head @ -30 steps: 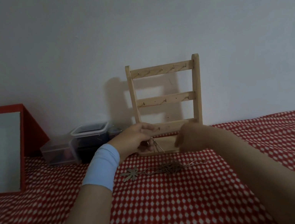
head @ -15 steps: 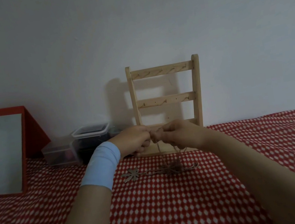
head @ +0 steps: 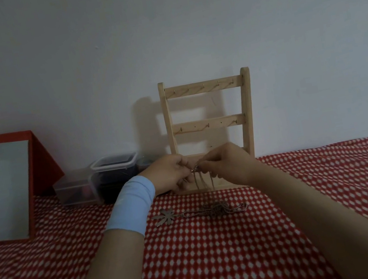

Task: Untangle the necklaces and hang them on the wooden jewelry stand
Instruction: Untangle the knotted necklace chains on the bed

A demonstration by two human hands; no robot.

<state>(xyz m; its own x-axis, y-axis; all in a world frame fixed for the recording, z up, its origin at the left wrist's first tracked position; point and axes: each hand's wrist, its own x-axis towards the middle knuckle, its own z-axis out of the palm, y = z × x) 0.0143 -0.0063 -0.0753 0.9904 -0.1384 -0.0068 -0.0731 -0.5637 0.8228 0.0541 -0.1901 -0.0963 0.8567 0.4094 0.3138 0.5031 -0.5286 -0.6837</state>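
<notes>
Pinching with curled fingers, the left grip and the right grip are meeting fingertip to fingertip at the centre of the frame. Each is closing on the top end of a chain necklace, and a small bright clasp is showing between them. The strands are hanging straight down from the pinch in front of the base of the wooden jewelry stand. Just below the hands a tangled heap of chain is lying on the surface; whether the hanging strands are joining it cannot be told. A flat flower pendant is lying at the left end of the heap.

A red cloth with a white diamond pattern is covering the surface across the whole lower half of the frame. The stand is standing upright at the back edge, close against a plain pale wall that is filling the upper half in dim light. At the left edge a red-framed mirror is leaning back. Between it and the stand, clear plastic containers are sitting side by side, one holding something dark. A light blue band is wrapping the left wrist.
</notes>
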